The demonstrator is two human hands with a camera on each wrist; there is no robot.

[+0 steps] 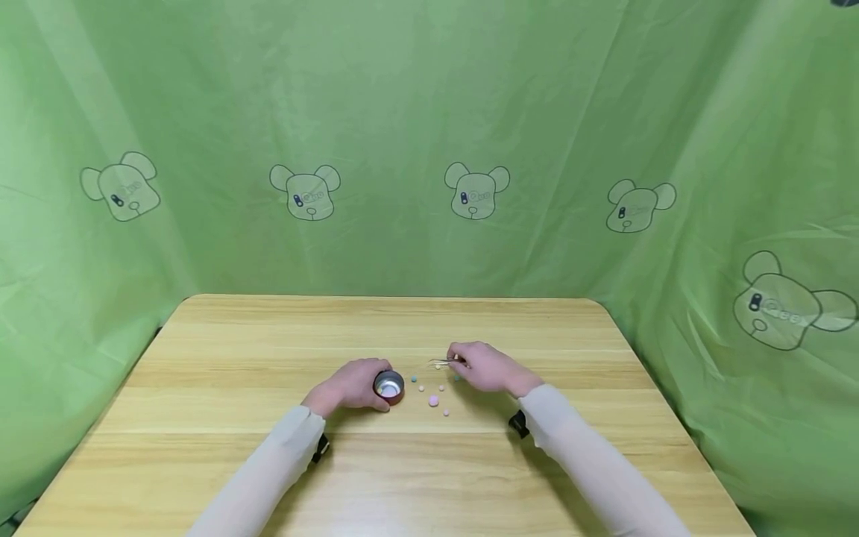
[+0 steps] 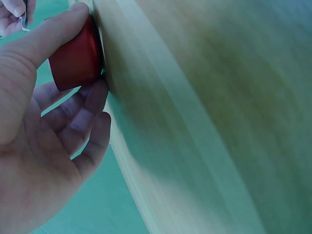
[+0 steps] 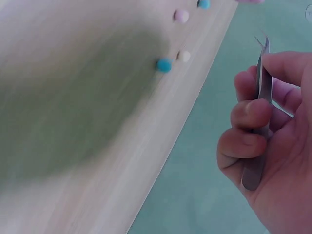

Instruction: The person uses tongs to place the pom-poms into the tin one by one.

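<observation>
My left hand [image 1: 357,382] holds a small round red tin [image 2: 78,61] on the table, thumb on one side and fingers round the other. Its silvery open top faces up, and a pale, yellowish patch shows inside, too small to make out. To the right, my right hand [image 1: 488,368] grips metal tweezers [image 3: 264,92] with fine bent tips. Those tips stand slightly apart with nothing seen between them in the right wrist view. Near them in the head view is a yellowish ball [image 1: 438,366]; whether they touch it, I cannot tell.
Between the hands, several small balls lie on the wooden table [image 1: 429,477]: a larger pink ball [image 1: 433,401], a small pink ball [image 1: 446,412], a blue ball [image 3: 164,65] and a cream ball [image 3: 184,56] among them. A green curtain [image 1: 389,246] with bear outlines surrounds the table.
</observation>
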